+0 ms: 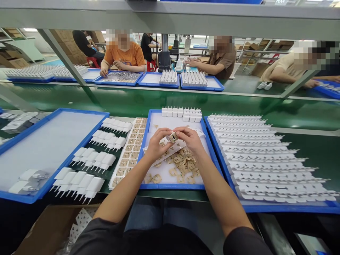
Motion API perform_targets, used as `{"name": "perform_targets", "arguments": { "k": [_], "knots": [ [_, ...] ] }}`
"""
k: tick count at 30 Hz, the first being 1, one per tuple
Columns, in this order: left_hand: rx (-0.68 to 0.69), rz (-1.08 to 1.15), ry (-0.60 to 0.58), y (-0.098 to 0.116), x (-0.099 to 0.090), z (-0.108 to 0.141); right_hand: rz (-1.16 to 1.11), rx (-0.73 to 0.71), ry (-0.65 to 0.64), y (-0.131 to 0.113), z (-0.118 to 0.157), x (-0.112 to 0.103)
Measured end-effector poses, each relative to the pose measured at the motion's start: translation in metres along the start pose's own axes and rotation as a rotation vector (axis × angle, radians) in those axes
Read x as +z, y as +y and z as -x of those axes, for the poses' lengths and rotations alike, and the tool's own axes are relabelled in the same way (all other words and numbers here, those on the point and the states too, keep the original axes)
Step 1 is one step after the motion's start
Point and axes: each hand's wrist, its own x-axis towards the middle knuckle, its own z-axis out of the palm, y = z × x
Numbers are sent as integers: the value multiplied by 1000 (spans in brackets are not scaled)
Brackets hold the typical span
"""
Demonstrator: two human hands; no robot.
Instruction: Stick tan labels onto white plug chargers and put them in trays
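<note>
Charger block [173, 137] held above the middle blue tray [175, 186], its slotted tan face exposed. Left hand [158, 143]: fingers and thumb pinched on its side. Right hand [190, 139]: fingertips closed on its opposite side. Loose tan pieces [186, 163] lie in the tray beneath; sheet of tan pads [130, 150] just left; rows of white chargers [265, 159] right.

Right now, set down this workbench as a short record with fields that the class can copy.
Left hand: holding a small plug
Right hand: on the same plug
Plug face: tan, with a dark slot
Middle tray: loose tan pieces; white plugs at the far end
Left of middle tray: sheets of tan pieces, then rows of white plugs
Right tray: many rows of white plugs
</note>
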Motion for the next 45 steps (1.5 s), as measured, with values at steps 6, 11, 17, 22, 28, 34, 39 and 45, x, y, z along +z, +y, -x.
{"name": "perform_targets", "arguments": {
  "k": [6,11,17,22,28,34,39,45],
  "knots": [
    [83,-99,-2,0,-1,-1,77,-59,23,1,0,1],
    [84,-119,-16,1,-1,0,76,-53,47,4,0,2],
    [-22,-21,-47,1,-1,0,126,-40,38,-5,-1,-2],
    [-40,-10,-63,3,-3,-2,319,-140,-21,-13,0,-8],
    [-53,-34,-92,4,-2,-3,510,-265,-89,-10,-1,-13],
    [-359,78,-57,0,-1,-4,576,-476,-71,-13,3,-8],
    [-463,149,83,-10,-6,-6,263,-228,-126,-25,4,-22],
    [-410,145,127,-12,-10,-6,568,203,-588,-24,4,-30]
  ]
}}
